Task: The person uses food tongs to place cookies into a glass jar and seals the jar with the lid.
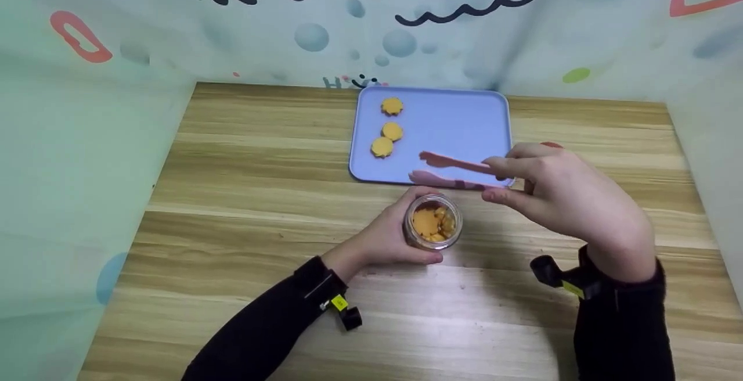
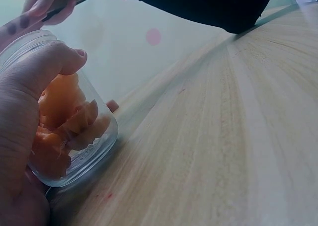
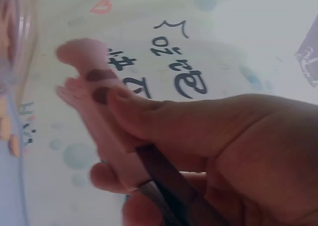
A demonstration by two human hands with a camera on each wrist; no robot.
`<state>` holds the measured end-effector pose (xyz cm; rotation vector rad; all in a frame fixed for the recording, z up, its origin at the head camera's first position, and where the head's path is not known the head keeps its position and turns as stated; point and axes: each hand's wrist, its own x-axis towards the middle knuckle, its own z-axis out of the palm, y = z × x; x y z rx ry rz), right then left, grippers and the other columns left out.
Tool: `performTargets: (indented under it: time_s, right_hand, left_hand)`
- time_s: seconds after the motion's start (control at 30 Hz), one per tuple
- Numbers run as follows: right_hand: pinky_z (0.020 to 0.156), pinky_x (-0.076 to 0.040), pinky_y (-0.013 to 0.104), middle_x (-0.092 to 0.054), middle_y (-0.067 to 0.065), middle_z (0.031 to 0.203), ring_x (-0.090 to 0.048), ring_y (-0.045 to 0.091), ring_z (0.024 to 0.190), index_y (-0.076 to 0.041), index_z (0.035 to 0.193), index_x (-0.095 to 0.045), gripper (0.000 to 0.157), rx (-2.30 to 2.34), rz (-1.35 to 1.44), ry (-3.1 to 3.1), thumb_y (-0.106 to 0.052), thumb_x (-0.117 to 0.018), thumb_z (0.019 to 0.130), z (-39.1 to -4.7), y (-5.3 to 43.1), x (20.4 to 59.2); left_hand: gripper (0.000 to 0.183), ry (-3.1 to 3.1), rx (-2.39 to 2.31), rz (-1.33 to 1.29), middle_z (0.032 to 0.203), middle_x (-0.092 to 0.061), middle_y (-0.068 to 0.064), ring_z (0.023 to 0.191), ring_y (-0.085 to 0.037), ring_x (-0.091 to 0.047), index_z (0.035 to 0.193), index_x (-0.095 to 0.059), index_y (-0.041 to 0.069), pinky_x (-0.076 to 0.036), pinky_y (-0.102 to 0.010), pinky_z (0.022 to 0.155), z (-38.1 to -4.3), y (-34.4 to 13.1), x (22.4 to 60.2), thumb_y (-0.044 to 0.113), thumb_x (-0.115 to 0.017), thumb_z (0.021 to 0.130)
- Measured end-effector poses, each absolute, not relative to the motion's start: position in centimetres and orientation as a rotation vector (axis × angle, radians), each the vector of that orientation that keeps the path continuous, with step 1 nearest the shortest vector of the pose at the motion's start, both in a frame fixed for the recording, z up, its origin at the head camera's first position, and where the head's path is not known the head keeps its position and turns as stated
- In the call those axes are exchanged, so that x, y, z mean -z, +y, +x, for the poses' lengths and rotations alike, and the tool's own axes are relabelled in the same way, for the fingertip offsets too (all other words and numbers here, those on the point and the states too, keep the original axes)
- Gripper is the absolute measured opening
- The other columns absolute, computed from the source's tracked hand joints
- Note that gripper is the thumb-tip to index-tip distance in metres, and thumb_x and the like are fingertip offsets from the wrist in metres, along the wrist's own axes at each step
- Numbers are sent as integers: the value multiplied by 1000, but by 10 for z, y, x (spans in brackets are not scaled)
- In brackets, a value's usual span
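My left hand (image 1: 390, 236) grips a clear glass jar (image 1: 460, 225) from its left side, fingers and thumb wrapped round the wall. Through the open mouth, several orange-yellow flower-shaped pieces (image 1: 426, 222) show inside; the left wrist view shows them piled in the jar (image 2: 107, 159). Pink tongs (image 1: 458, 164) are pinched between the thumb and fingers of my right hand (image 1: 586, 195). Their two arms stand apart with nothing between the tips, overlapping the near edge of the tray in the head view. In the right wrist view the tongs (image 3: 112, 131) have dark handle ends.
A light blue tray (image 1: 453, 119) lies at the back of the wooden table (image 1: 261, 154). On its left side are three yellow flower-shaped pieces (image 1: 392, 106), the front two touching. A printed curtain (image 1: 249, 38) hangs behind and beside the table.
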<state>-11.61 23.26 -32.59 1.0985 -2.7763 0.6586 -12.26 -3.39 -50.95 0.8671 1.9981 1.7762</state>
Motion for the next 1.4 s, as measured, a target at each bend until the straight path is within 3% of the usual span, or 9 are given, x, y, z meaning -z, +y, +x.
performTargets:
  time_s: [0.17, 0.33, 0.5, 0.7, 0.97, 1.1, 1.3, 1.4]
  right_hand:
    - [62, -49, 35, -70, 7, 101, -59, 16, 75, -8, 123, -72, 37, -715, 964, -2788, -29, -75, 93, -132, 225, 339]
    - [62, -46, 37, -68, 8, 99, -59, 22, 76, -14, 117, -73, 32, -751, 782, -2830, -36, -72, 94, -154, 214, 362]
    - [64, -45, 40, -70, 13, 100, -59, 28, 78, -12, 125, -72, 41, -820, 633, -2868, -39, -72, 94, -177, 204, 390]
    - [71, -44, 45, -70, 19, 103, -62, 36, 92, -7, 126, -71, 46, -872, 564, -2969, -38, -72, 93, -202, 198, 421]
    - [87, -48, 50, -71, 19, 110, -62, 35, 103, -7, 130, -69, 52, -995, 455, -3034, -40, -75, 91, -223, 182, 440]
    - [81, -45, 43, -71, 16, 114, -61, 31, 98, -9, 129, -69, 51, -1072, 435, -3039, -39, -76, 90, -228, 171, 443]
    - [65, -37, 35, -71, 11, 103, -52, 27, 78, -15, 124, -74, 41, -1076, 438, -3069, -38, -76, 89, -229, 164, 444]
    - [65, -38, 34, -73, 11, 107, -54, 25, 79, -15, 125, -73, 43, -1075, 407, -3088, -37, -78, 88, -228, 163, 445]
  left_hand:
    - [99, 1981, -1801, 904, 142, -51, 8, 131, -13, -50, 145, -38, 29, -37, -35, 115, -124, -33, 510, 29, -97, 65]
    - [100, 1967, -1804, 914, 142, -51, 6, 131, -13, -50, 145, -37, 25, -37, -34, 116, -125, -33, 509, 25, -97, 65]
    - [103, 1962, -1803, 908, 143, -50, 4, 131, -14, -49, 146, -36, 22, -36, -35, 116, -125, -34, 509, 20, -97, 64]
    - [99, 1976, -1798, 918, 143, -50, 7, 132, -13, -49, 146, -37, 26, -36, -33, 116, -125, -34, 511, 27, -96, 67]
    - [96, 2001, -1789, 950, 140, -52, 8, 130, -12, -51, 144, -37, 30, -38, -34, 115, -125, -33, 510, 35, -95, 68]
    - [97, 2003, -1789, 944, 140, -52, 9, 130, -12, -50, 144, -37, 29, -37, -34, 115, -125, -33, 510, 34, -95, 67]
    - [97, 1995, -1793, 924, 142, -51, 9, 131, -12, -49, 145, -37, 28, -36, -33, 116, -125, -34, 511, 32, -95, 67]
    - [97, 2002, -1787, 926, 142, -50, 9, 131, -12, -49, 145, -37, 28, -36, -33, 116, -125, -34, 512, 33, -95, 67]
